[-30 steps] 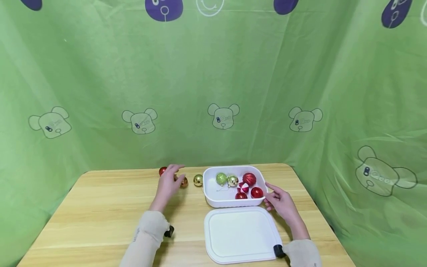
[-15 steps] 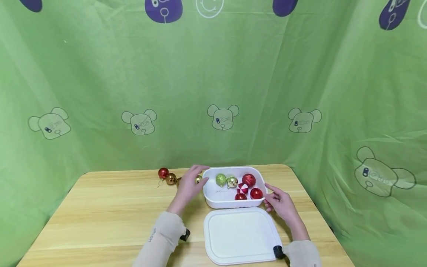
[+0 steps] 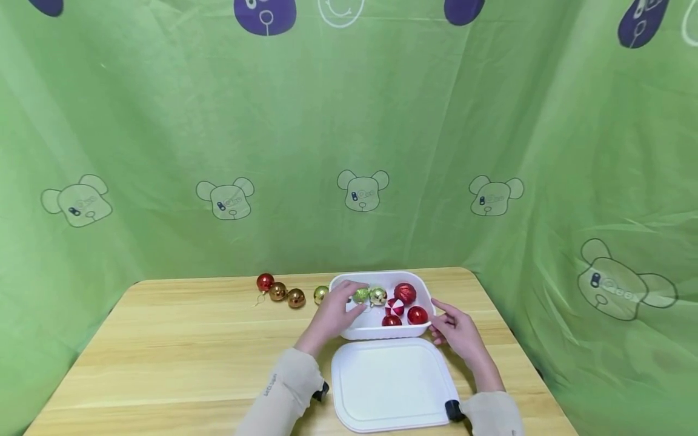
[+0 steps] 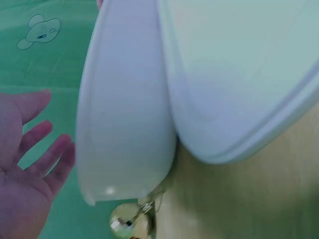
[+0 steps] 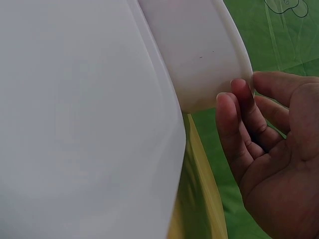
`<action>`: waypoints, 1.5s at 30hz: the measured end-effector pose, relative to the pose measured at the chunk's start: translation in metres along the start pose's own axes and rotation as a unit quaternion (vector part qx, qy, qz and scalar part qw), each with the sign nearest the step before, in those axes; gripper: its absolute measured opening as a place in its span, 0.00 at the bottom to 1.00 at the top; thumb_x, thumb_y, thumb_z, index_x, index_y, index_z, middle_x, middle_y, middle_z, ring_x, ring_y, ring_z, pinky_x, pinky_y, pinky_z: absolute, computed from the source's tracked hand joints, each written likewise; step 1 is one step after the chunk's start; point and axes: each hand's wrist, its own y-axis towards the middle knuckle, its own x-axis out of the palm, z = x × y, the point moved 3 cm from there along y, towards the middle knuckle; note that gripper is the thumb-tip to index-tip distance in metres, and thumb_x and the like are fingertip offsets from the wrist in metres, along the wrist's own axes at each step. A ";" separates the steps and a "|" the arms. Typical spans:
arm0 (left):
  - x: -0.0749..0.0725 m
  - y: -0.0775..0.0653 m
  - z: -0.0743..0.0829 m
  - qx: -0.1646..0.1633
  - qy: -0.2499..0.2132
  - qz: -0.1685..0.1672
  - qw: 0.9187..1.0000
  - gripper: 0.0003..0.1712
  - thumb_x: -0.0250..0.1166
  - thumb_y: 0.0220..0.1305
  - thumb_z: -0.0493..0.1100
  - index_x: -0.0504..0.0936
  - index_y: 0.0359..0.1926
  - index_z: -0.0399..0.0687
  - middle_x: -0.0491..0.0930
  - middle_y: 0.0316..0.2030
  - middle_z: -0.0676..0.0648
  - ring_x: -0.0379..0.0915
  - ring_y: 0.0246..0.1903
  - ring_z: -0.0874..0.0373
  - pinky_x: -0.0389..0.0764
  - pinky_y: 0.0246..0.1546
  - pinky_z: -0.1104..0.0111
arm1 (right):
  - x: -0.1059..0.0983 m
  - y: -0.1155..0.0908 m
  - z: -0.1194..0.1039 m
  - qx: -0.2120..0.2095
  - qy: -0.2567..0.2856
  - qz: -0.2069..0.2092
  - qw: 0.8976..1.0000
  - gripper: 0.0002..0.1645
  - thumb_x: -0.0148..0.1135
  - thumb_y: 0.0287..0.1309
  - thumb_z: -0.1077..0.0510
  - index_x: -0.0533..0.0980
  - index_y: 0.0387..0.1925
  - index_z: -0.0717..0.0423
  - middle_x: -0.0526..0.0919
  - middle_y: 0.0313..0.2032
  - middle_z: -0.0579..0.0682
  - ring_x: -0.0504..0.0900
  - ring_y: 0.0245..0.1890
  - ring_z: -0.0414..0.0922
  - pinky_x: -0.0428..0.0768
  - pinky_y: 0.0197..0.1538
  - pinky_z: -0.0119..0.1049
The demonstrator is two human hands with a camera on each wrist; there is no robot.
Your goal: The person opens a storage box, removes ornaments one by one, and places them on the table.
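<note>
Inside a white rectangular plastic box (image 3: pixel 376 334) rest round red, green and gold baubles (image 3: pixel 405 293). The right hand (image 3: pixel 459 334) grips one end, apparently steadying it; the left hand (image 3: pixel 332 313) hovers, empty and relaxed, over the other. A flat white lid (image 3: pixel 392 383) shares the pale wooden table (image 3: pixel 180 357).

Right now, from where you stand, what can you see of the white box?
The box is white, shallow and oblong, with rounded corners and a raised rim; it looks like plastic. It stands upright and uncovered on the table, just beyond the flat lid. Inside are red, gold, green and red-and-white baubles. The right hand touches its right end; the left hand hangs over its left end, touching or not, I can't tell.
</note>
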 end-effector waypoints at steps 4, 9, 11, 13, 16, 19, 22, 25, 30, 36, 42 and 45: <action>0.010 -0.002 0.000 -0.005 -0.001 -0.027 1.000 0.29 0.66 0.72 0.45 0.73 0.72 0.54 0.77 0.66 0.48 0.79 0.59 0.46 0.80 0.65 0.54 | 0.001 -0.001 -0.001 -0.002 -0.004 0.001 1.000 0.34 0.60 0.73 0.61 0.63 0.76 0.59 0.85 0.38 0.62 0.85 0.34 0.48 0.90 0.37 0.38; 0.019 -0.001 0.000 -0.007 0.005 -0.043 0.999 0.29 0.65 0.73 0.47 0.73 0.72 0.53 0.76 0.68 0.46 0.79 0.61 0.47 0.79 0.66 0.53 | 0.000 0.000 0.000 0.002 -0.007 0.003 1.000 0.34 0.60 0.74 0.61 0.64 0.76 0.58 0.85 0.38 0.62 0.85 0.33 0.47 0.90 0.37 0.38; 0.022 -0.001 0.001 -0.009 0.003 -0.049 0.999 0.28 0.66 0.73 0.47 0.74 0.71 0.51 0.76 0.69 0.46 0.78 0.62 0.47 0.78 0.67 0.52 | 0.000 0.000 -0.001 0.004 -0.006 0.000 1.000 0.34 0.59 0.74 0.62 0.63 0.77 0.59 0.84 0.39 0.63 0.86 0.34 0.48 0.91 0.37 0.39; 0.027 0.000 0.003 -0.005 0.005 -0.057 0.998 0.27 0.66 0.73 0.46 0.75 0.70 0.52 0.77 0.68 0.47 0.78 0.62 0.48 0.79 0.66 0.54 | 0.000 0.000 -0.001 0.004 -0.004 -0.001 1.000 0.34 0.60 0.73 0.62 0.63 0.77 0.60 0.85 0.39 0.63 0.86 0.33 0.48 0.91 0.37 0.40; 0.034 0.001 0.007 0.004 0.018 -0.066 0.998 0.25 0.66 0.73 0.44 0.77 0.69 0.52 0.78 0.67 0.49 0.77 0.63 0.49 0.78 0.67 0.56 | 0.000 0.001 -0.001 0.004 -0.006 -0.002 1.000 0.34 0.60 0.73 0.62 0.63 0.76 0.61 0.85 0.38 0.63 0.85 0.33 0.47 0.91 0.37 0.40; 0.038 0.003 0.009 0.009 0.031 -0.078 0.996 0.25 0.65 0.74 0.45 0.76 0.69 0.52 0.77 0.68 0.48 0.74 0.67 0.48 0.74 0.71 0.53 | 0.000 0.002 0.000 0.004 -0.006 0.000 1.000 0.34 0.60 0.73 0.62 0.64 0.76 0.59 0.85 0.37 0.61 0.85 0.33 0.47 0.91 0.37 0.39; 0.041 0.004 0.010 0.003 0.026 -0.091 0.996 0.25 0.63 0.75 0.46 0.75 0.70 0.50 0.74 0.71 0.44 0.66 0.73 0.44 0.68 0.75 0.49 | 0.000 0.002 -0.001 0.005 -0.003 -0.001 1.000 0.34 0.60 0.73 0.62 0.64 0.76 0.58 0.84 0.38 0.62 0.85 0.33 0.48 0.91 0.38 0.39; 0.043 0.006 0.011 0.000 0.020 -0.100 0.995 0.25 0.61 0.76 0.46 0.75 0.70 0.50 0.72 0.72 0.42 0.61 0.76 0.41 0.63 0.77 0.46 | -0.001 0.002 0.000 0.006 -0.004 0.000 1.000 0.34 0.60 0.73 0.61 0.64 0.76 0.58 0.84 0.38 0.62 0.85 0.34 0.47 0.91 0.38 0.40; 0.045 0.007 0.012 0.004 0.037 -0.117 0.992 0.23 0.59 0.78 0.48 0.75 0.70 0.55 0.73 0.72 0.46 0.67 0.72 0.46 0.69 0.74 0.51 | 0.000 0.001 0.000 0.007 -0.004 0.000 1.000 0.34 0.60 0.73 0.61 0.64 0.77 0.58 0.84 0.39 0.62 0.85 0.34 0.47 0.91 0.38 0.39; 0.049 0.007 0.011 -0.001 0.064 -0.137 0.989 0.24 0.55 0.80 0.51 0.75 0.71 0.57 0.72 0.73 0.47 0.67 0.73 0.49 0.69 0.74 0.53 | 0.000 0.003 0.001 0.008 -0.002 0.000 1.000 0.34 0.60 0.74 0.61 0.64 0.77 0.57 0.84 0.38 0.60 0.85 0.34 0.47 0.91 0.38 0.39; 0.052 0.008 0.012 0.004 0.100 -0.160 0.982 0.23 0.49 0.82 0.54 0.78 0.69 0.58 0.72 0.73 0.46 0.66 0.73 0.49 0.69 0.75 0.54 | 0.000 0.003 0.001 0.003 -0.008 0.000 1.000 0.34 0.60 0.74 0.60 0.64 0.77 0.58 0.84 0.38 0.60 0.85 0.34 0.47 0.91 0.38 0.39; 0.053 0.008 0.012 0.008 0.107 -0.167 0.980 0.23 0.47 0.83 0.54 0.79 0.68 0.58 0.72 0.73 0.46 0.66 0.73 0.49 0.69 0.75 0.54 | 0.001 0.002 0.002 0.004 -0.012 -0.001 1.000 0.35 0.60 0.74 0.60 0.63 0.77 0.58 0.84 0.38 0.61 0.85 0.34 0.46 0.91 0.38 0.39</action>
